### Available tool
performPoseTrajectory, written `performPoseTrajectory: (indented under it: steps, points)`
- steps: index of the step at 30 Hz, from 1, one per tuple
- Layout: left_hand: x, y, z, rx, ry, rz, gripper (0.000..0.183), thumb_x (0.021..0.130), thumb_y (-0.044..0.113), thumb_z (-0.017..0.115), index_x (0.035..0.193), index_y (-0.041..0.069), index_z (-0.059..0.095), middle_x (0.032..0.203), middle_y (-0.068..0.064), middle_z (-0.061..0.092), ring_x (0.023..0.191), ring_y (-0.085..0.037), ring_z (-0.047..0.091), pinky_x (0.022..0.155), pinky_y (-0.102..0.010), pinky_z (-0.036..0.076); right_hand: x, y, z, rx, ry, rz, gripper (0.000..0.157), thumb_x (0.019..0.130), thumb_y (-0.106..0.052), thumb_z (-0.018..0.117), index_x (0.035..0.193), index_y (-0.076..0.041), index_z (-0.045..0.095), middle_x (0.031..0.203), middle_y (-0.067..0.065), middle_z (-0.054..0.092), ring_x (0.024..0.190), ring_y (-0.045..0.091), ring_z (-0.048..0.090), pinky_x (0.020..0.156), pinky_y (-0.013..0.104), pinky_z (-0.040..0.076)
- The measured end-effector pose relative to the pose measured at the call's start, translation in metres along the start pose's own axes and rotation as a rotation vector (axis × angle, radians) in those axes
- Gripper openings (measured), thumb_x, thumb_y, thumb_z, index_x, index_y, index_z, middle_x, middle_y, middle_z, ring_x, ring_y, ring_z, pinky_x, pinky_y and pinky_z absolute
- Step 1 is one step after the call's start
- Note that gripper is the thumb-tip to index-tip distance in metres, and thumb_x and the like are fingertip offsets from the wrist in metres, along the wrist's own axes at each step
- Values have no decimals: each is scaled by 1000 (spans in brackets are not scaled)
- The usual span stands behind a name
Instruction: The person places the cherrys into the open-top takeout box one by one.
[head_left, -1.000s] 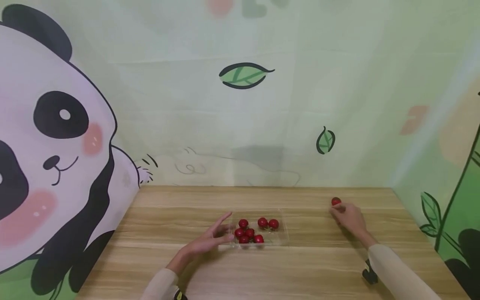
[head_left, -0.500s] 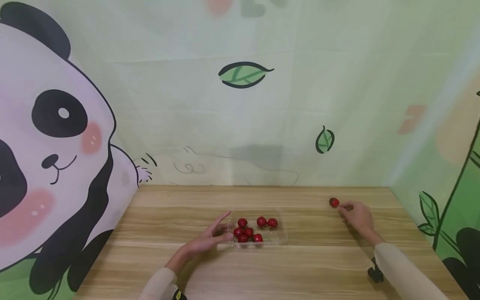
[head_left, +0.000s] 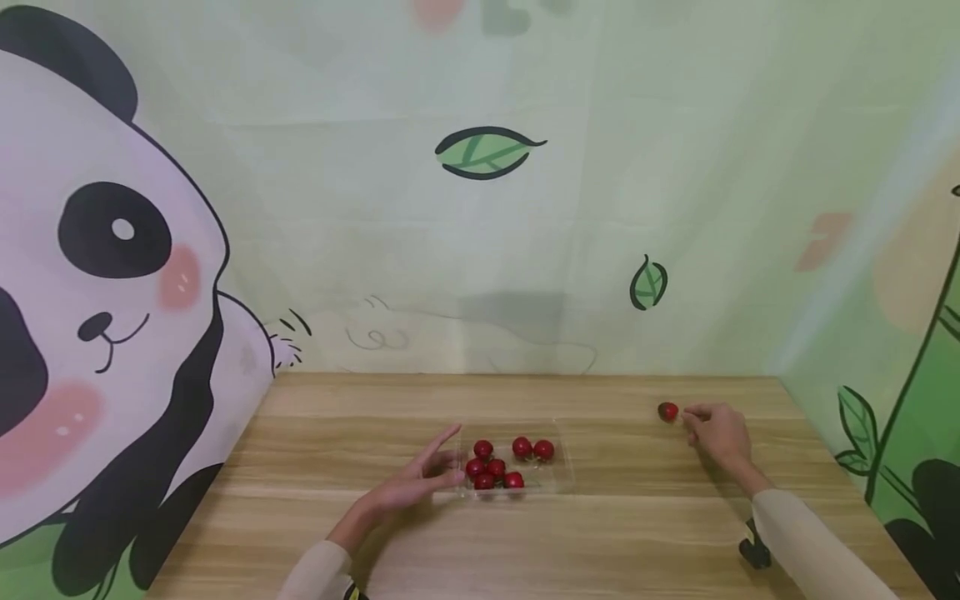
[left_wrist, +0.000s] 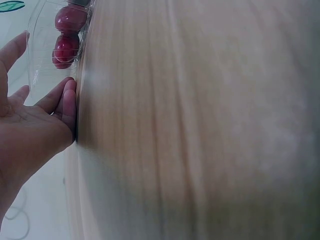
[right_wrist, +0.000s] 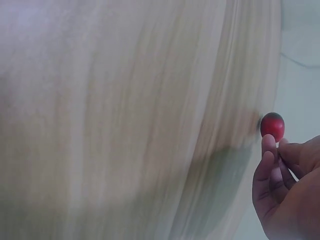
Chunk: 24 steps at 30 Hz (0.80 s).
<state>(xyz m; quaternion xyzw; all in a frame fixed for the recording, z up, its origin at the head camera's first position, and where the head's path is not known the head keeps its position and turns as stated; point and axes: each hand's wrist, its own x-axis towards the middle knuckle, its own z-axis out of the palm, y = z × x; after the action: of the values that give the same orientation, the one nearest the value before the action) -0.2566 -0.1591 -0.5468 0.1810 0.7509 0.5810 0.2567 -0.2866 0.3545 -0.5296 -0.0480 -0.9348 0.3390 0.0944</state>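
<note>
Near the table's back right, a dark red cherry (head_left: 667, 412) sits just left of my right hand (head_left: 722, 433). Thumb and fingertips pinch together beside it, apparently on its stem; in the right wrist view the cherry (right_wrist: 272, 126) shows right above those fingertips. A clear plastic box (head_left: 553, 480) stands mid-table with several cherries (head_left: 496, 469) inside, most clustered at its left end, two at the back middle. My left hand (head_left: 408, 483) rests against the box's left end, fingers spread and fairly straight; the left wrist view shows its fingertips at the box wall (left_wrist: 37, 65).
A wood-grain table (head_left: 600, 542) runs back to a pale green cloth backdrop (head_left: 375, 208) printed with a panda (head_left: 97, 250) and leaves. Bare table lies between the box and my right hand. A dark device (head_left: 754, 550) is strapped at my right wrist.
My right hand has shifted slightly right, from over the cherry to beside it, and the cherry has turned and moved slightly. My left hand and the box have stayed put.
</note>
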Motion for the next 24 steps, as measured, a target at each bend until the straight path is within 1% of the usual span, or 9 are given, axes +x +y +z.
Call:
performPoseTrajectory:
  steps: [4,9,11,15,18,21,24]
  points:
    - [-2,-1,2,-3,3,-6,82,103,34,60,165,31,7,164,-20,34,151,-44,33,119,-75,20,-4,-3,-1,3,23,-61,27,99,-14,64,111,10,72,69,15,74,51,14,63,39,23,30]
    - [-2,0,2,-3,6,-4,82,103,33,60,165,30,7,163,-21,35,150,-45,34,119,-76,19,-10,-14,-2,44,39,-155,24,98,-10,66,108,11,73,89,27,76,56,21,71,39,22,35]
    - [-2,0,2,0,8,-4,82,103,33,60,165,31,7,163,-21,35,150,-45,34,119,-75,19,-13,-22,-3,66,31,-189,23,98,-9,67,108,11,73,96,29,76,57,23,72,38,21,36]
    - [-2,-1,1,3,7,-6,82,103,33,60,165,32,7,164,-20,35,150,-44,34,119,-76,18,-19,-40,-4,118,-8,-232,22,98,-6,67,108,12,73,98,29,75,58,26,72,38,20,39]
    - [-1,-2,1,0,3,-3,82,103,33,60,165,31,6,164,-20,34,150,-44,34,119,-76,17,-24,-56,-5,152,-41,-248,20,97,-6,67,108,11,73,97,28,76,58,24,70,41,21,44]
    - [-1,-2,1,-4,3,1,83,103,32,60,166,29,5,164,-21,34,150,-44,34,119,-76,17,-27,-69,-3,178,-75,-259,18,97,-3,67,107,10,74,96,26,77,56,15,68,45,22,51]
    - [-1,-2,2,-6,3,6,84,103,32,61,166,29,5,164,-21,34,150,-44,34,119,-76,17,-30,-79,-1,198,-103,-259,18,97,-1,66,109,10,73,97,26,77,55,6,64,47,24,54]
